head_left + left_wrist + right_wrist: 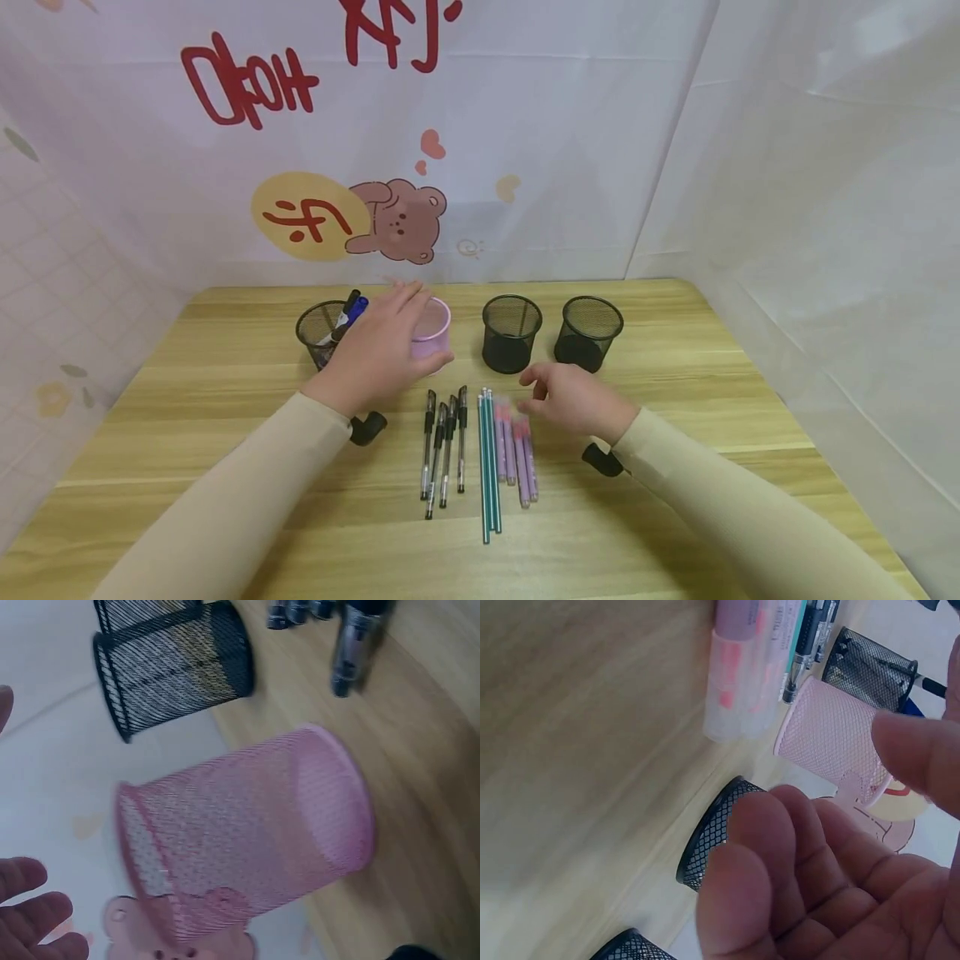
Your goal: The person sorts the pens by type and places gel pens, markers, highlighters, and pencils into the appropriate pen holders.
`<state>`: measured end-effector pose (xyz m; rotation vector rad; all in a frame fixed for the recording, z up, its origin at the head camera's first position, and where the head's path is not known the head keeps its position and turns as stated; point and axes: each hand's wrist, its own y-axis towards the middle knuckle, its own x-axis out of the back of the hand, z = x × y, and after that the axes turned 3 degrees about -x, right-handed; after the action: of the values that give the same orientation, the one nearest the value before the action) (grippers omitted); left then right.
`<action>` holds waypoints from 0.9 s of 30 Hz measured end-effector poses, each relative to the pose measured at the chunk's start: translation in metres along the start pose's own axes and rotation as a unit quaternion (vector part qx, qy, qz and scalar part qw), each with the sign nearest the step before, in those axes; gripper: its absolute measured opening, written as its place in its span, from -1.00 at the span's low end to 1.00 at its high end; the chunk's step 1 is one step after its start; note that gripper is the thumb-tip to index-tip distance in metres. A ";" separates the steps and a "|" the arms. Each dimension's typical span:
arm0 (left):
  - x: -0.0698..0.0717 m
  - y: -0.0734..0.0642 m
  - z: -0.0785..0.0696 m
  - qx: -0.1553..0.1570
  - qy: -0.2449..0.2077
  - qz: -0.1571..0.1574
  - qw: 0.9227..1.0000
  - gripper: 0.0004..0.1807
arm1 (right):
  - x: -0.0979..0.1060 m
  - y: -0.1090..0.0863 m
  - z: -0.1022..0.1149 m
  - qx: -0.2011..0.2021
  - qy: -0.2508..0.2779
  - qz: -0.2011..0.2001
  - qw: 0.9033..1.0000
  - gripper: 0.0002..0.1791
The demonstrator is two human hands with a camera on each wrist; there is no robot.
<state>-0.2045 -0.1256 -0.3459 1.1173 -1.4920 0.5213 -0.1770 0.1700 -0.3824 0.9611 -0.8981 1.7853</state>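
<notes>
My left hand (378,350) hovers over the left side of a pink mesh pen cup (435,340), partly covering it in the head view. In the left wrist view, its spread fingers (34,919) are apart from the upright cup (247,832). Beside the purple-capped-looking markers (522,462), my right hand (577,402) is held above the table, fingers loosely bent and holding nothing. Left of those markers lie teal pencils (489,467), then several black gel pens (445,454). The right wrist view shows the markers' clear, pink-tipped ends (735,694) near that hand.
Two black mesh cups, one in the middle (510,354) and one on the right (588,342), stand along the back. A third black mesh cup (311,329), holding markers (352,310), is at the left. A printed cloth (562,167) hangs behind the wooden table (660,517).
</notes>
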 end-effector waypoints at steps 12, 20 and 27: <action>-0.025 0.014 0.018 0.022 -0.027 -0.006 0.999 0.09 | -0.009 -0.009 -0.006 -0.009 -0.033 0.050 0.998 -0.42; -0.030 0.022 0.021 0.068 -0.070 0.020 0.995 0.15 | -0.014 -0.013 -0.005 -0.014 -0.072 0.059 0.996 -0.41; -0.037 0.023 0.031 0.105 -0.107 0.020 0.989 0.25 | -0.018 -0.012 -0.006 -0.018 -0.073 0.061 0.995 -0.39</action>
<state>-0.2436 -0.1273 -0.3828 1.3427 -1.6760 0.6132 -0.1617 0.1724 -0.3988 1.0426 -1.0974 1.8122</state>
